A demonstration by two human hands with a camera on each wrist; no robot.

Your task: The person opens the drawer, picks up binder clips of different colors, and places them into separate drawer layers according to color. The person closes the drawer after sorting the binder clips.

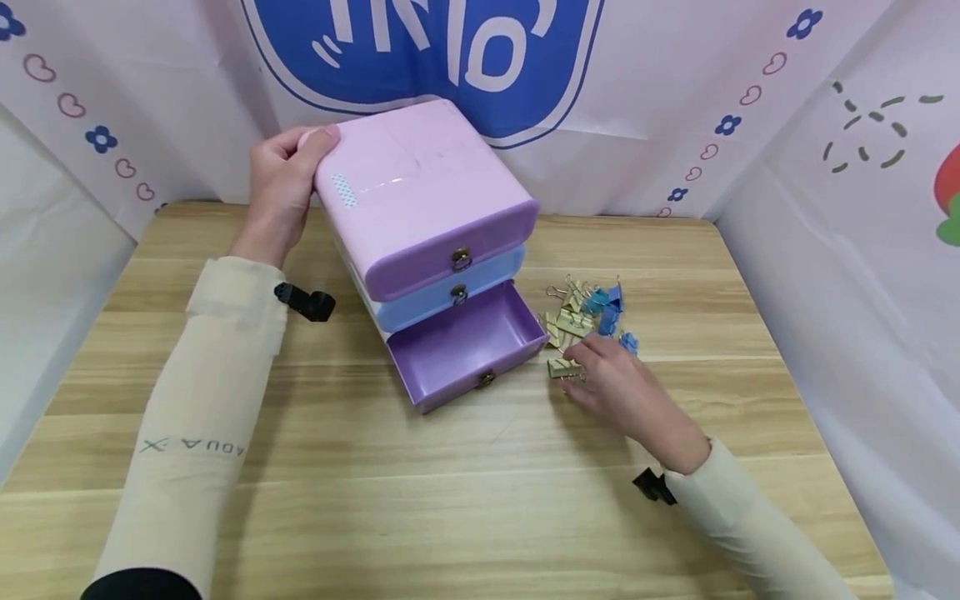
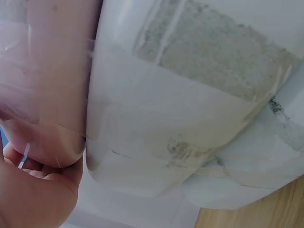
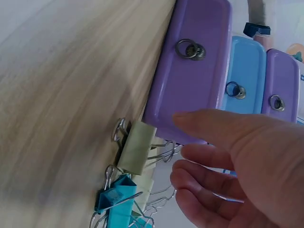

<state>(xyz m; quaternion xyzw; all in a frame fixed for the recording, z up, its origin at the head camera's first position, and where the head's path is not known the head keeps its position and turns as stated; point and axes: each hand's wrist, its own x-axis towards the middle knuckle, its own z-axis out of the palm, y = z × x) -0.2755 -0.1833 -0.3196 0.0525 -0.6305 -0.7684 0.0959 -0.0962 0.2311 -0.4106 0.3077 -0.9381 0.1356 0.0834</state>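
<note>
- While your left hand (image 1: 281, 183) grips the box (image 1: 427, 175) by its top edge, brace firmly so the open drawer (image 1: 457, 354) cannot shift.
- Your right hand (image 1: 633, 392) has its fingers loosely parted, apparently holding nothing, beside the near green clip (image 1: 562, 368), on the surface (image 1: 480, 508) just right of the drawer.
- Pinch it squarely, clear of the other clips (image 1: 575, 322).

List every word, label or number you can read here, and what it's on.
"AQUA X", probably: upside down on the left sleeve.
Blue sign on the backdrop: big white letters, cut off, no full word readable.
Patterned sticker on the drawer box: no readable text.
</note>
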